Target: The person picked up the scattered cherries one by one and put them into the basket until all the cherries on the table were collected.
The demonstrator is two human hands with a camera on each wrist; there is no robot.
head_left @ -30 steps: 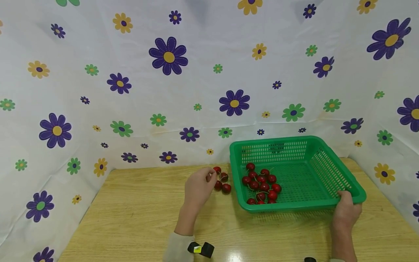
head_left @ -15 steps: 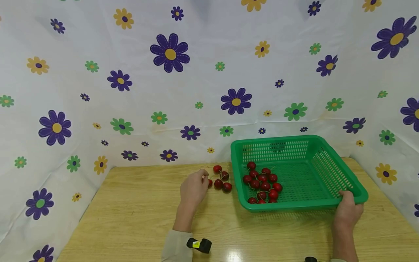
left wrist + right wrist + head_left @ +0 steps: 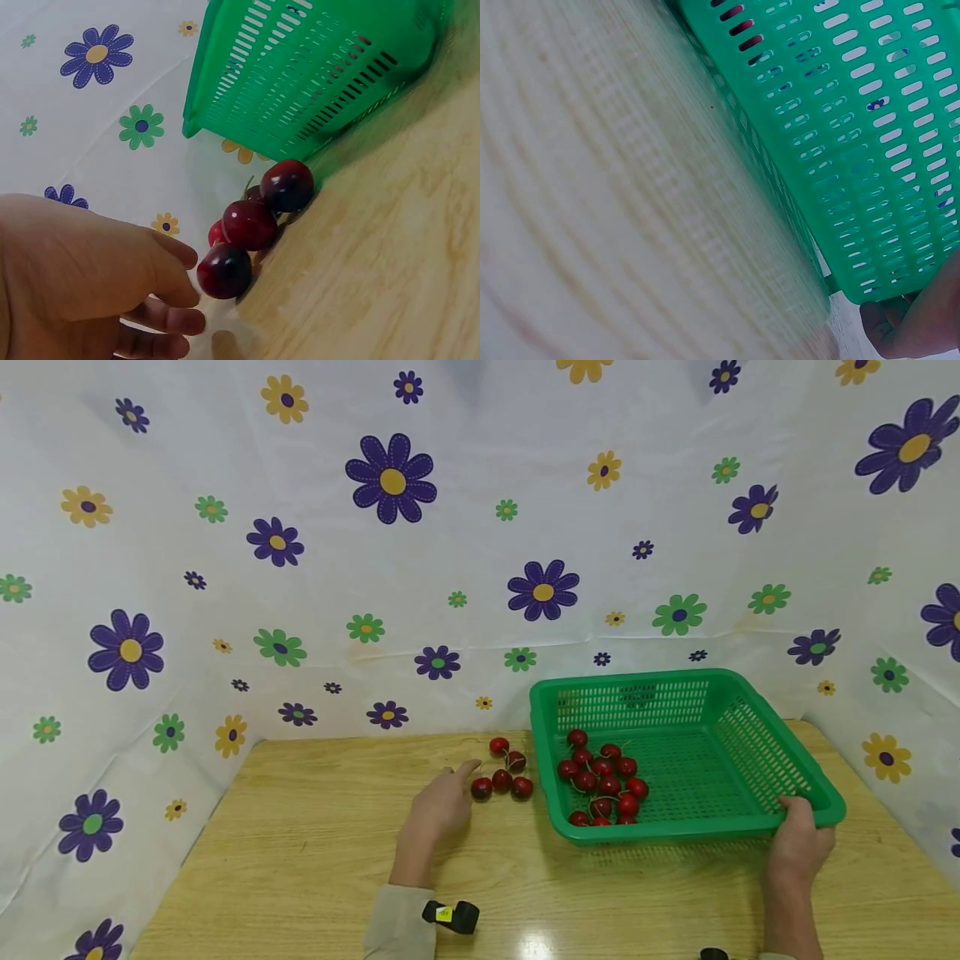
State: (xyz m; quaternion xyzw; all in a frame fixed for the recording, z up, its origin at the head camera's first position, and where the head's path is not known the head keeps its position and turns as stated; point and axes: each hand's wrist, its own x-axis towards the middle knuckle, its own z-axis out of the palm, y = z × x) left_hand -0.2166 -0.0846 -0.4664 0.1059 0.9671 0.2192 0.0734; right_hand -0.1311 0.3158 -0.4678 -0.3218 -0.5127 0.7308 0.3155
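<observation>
A small group of red cherries (image 3: 502,781) with thin stems lies on the wooden table, left of a green plastic basket (image 3: 675,831). My left hand (image 3: 442,802) is just left of the group, its index finger stretched near the closest cherry (image 3: 482,788). In the left wrist view, a gap shows between my fingertips and that dark red cherry (image 3: 225,271). My right hand (image 3: 801,839) grips the basket's rim at the near right corner, thumb over the top. Several more cherries (image 3: 602,767) sit in the basket's left part.
A white cloth (image 3: 315,485) printed with purple, yellow and green flowers hangs behind and along both sides of the table (image 3: 300,843). Slotted basket walls (image 3: 840,150) fill much of the right wrist view.
My left hand has drawn back to the left and down. The cherry at its fingertips half a second ago now lies apart from it on the table. My right hand keeps its grip.
</observation>
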